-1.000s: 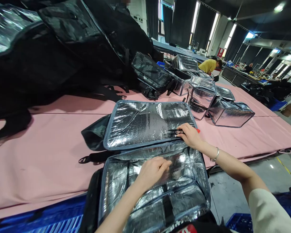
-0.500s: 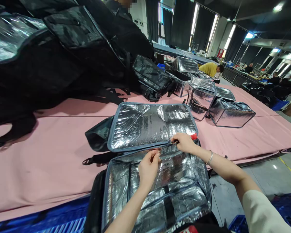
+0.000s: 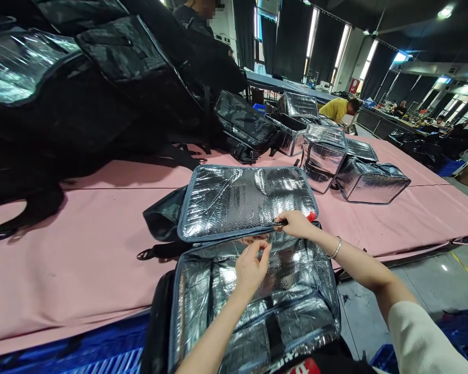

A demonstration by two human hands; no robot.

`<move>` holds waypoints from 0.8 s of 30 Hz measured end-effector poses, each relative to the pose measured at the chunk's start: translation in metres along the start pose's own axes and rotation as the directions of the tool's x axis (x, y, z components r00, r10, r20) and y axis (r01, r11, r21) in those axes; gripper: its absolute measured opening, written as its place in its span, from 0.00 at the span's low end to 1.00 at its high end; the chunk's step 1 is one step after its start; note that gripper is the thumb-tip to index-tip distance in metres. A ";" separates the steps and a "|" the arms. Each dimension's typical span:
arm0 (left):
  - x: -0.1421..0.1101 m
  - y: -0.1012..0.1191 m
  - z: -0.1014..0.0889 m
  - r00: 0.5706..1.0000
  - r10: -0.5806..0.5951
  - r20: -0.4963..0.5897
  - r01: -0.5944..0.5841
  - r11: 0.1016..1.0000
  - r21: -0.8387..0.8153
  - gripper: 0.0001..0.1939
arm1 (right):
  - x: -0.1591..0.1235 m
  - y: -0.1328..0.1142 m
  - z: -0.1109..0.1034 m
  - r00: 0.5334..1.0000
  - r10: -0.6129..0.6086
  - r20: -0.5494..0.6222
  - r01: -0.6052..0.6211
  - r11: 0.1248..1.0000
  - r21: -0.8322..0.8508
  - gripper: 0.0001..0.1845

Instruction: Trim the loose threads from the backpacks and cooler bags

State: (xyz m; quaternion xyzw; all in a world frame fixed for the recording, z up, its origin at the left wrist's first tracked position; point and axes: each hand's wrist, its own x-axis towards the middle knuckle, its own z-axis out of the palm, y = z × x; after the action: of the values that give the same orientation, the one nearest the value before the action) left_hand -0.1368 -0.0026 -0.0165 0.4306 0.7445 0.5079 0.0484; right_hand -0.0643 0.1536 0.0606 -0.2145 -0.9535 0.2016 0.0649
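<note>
Head cam: L hand partly blocks lining, R hand w/ snips, bags beyond.

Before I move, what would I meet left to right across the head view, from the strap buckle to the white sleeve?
Buckle, left hand, right hand, bracelet, white sleeve.

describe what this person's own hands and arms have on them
Both the left hand and right hand are ungloved. The right wrist wears a thin silver-coloured bracelet; a cream sleeve ends near that elbow. No sleeve or bracelet shows on the left.
</note>
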 end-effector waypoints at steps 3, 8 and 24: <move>-0.001 0.000 -0.005 0.999 -0.005 0.047 0.007 0.999 -0.049 0.12 | -0.009 0.001 0.000 0.997 -0.026 -0.068 0.026 1.000 0.004 0.11; 0.004 -0.001 -0.011 0.994 -0.047 0.097 0.059 0.991 -0.124 0.13 | -0.029 0.012 -0.005 0.900 -0.318 -0.297 0.244 0.934 -0.260 0.06; 0.009 0.001 -0.023 0.951 -0.149 0.271 0.226 0.932 -0.282 0.16 | -0.028 0.010 0.006 0.825 -0.479 -0.299 0.355 0.852 -0.385 0.05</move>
State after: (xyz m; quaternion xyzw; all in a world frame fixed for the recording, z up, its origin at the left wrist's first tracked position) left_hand -0.1535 -0.0126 -0.0014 0.4034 0.6819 0.5541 0.2554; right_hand -0.0364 0.1479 0.0498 -0.0408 -0.9650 -0.0173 0.2585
